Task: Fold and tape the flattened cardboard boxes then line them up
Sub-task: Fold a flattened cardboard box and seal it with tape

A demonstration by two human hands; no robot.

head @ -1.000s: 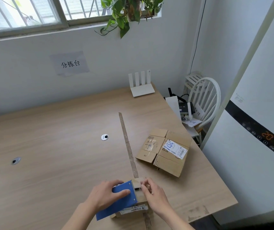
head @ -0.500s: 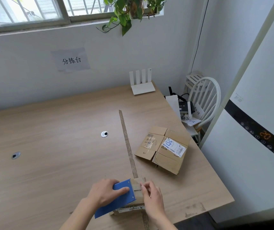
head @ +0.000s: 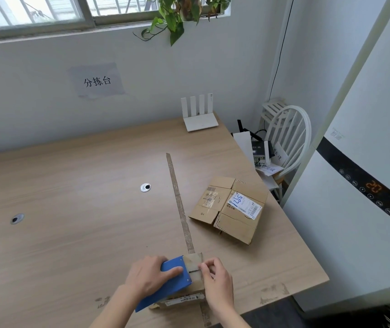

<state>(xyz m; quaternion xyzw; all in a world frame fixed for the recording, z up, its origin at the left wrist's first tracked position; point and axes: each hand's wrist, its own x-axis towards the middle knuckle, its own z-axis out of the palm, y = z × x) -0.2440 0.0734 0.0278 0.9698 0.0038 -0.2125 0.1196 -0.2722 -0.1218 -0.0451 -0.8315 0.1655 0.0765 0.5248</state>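
Observation:
A small folded cardboard box point(head: 195, 275) stands near the table's front edge. On top of it lies a blue tape dispenser point(head: 168, 284), which my left hand point(head: 149, 274) grips from the left. My right hand point(head: 216, 279) rests against the box's right side, thumb and forefinger pinching at the tape on its top. Farther back on the right lies a flattened cardboard box point(head: 230, 208) with a white shipping label.
A strip of worn tape point(head: 179, 202) runs along the wooden table point(head: 71, 209) toward the back. A white router point(head: 199, 114) stands at the far edge. Beyond the table's right edge are a white chair point(head: 288, 136) and a white appliance point(head: 354, 209).
Both hands stay on the small box and dispenser; the view has shifted slightly. The right hand's fingers have closed toward the tape on the box top.

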